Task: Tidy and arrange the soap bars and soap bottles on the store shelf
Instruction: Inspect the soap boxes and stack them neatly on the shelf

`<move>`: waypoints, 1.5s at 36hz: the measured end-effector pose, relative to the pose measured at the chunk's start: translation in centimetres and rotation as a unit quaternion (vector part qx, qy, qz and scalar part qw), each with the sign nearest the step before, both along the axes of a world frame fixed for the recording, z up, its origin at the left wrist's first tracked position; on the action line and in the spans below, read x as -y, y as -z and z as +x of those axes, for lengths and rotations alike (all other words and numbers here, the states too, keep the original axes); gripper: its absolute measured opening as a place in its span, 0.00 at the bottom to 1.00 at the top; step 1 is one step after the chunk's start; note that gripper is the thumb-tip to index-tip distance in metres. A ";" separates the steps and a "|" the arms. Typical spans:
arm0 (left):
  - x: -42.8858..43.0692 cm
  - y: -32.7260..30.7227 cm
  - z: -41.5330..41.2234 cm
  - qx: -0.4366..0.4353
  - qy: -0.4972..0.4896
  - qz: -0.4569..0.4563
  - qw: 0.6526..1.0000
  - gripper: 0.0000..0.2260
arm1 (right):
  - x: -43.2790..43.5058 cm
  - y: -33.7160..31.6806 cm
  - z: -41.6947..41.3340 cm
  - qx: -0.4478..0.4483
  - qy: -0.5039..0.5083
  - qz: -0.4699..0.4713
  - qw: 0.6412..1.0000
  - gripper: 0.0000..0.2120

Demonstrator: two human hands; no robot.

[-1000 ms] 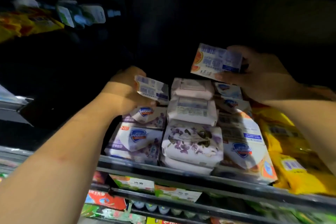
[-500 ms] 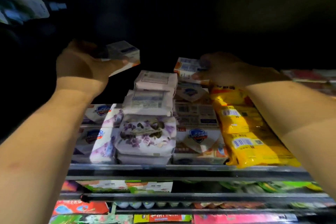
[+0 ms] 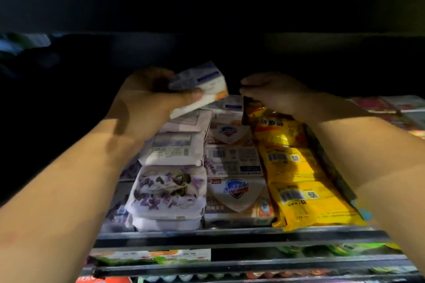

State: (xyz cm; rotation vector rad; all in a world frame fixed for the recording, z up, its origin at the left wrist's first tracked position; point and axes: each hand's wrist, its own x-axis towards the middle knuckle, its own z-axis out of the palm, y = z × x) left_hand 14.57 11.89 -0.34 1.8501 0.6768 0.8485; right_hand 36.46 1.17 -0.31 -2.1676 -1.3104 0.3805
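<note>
My left hand (image 3: 147,94) grips a white soap box with blue print and an orange corner (image 3: 200,85), held tilted above the back of the soap stacks. My right hand (image 3: 278,92) hovers over the far end of the yellow packs (image 3: 299,167), fingers loosely curled, with nothing visibly in it. Just left of its fingertips, a similar white box (image 3: 231,105) lies at the back of the middle column. Purple floral soap packs (image 3: 167,188) are stacked at front left. Safeguard boxes (image 3: 236,193) fill the middle column.
The dark metal shelf rail (image 3: 230,238) runs along the front. Above is a dark shelf underside. Red and white packs (image 3: 391,108) lie at the far right. A lower shelf holds more colourful packs (image 3: 149,257).
My right hand has let go of its soap box, which now lies at the back of the middle column. My left hand has carried its box rightward toward the stacks.
</note>
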 end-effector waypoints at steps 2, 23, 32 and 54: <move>1.0 -0.3 1.2 -0.036 0.021 0.028 0.999 0.13 | 0.5 -0.4 1.1 0.022 0.029 0.003 0.999 0.16; 0.6 1.0 1.6 -0.361 0.142 0.182 0.903 0.32 | 3.6 2.0 0.3 0.132 -0.081 -0.041 0.987 0.37; -1.7 1.8 0.3 -0.393 0.082 0.210 0.892 0.23 | 4.2 1.3 -0.7 0.170 -0.091 -0.053 0.980 0.29; -3.4 2.0 -1.4 -0.385 0.062 0.194 0.900 0.21 | 2.5 1.1 -3.4 0.250 -0.120 -0.028 0.960 0.31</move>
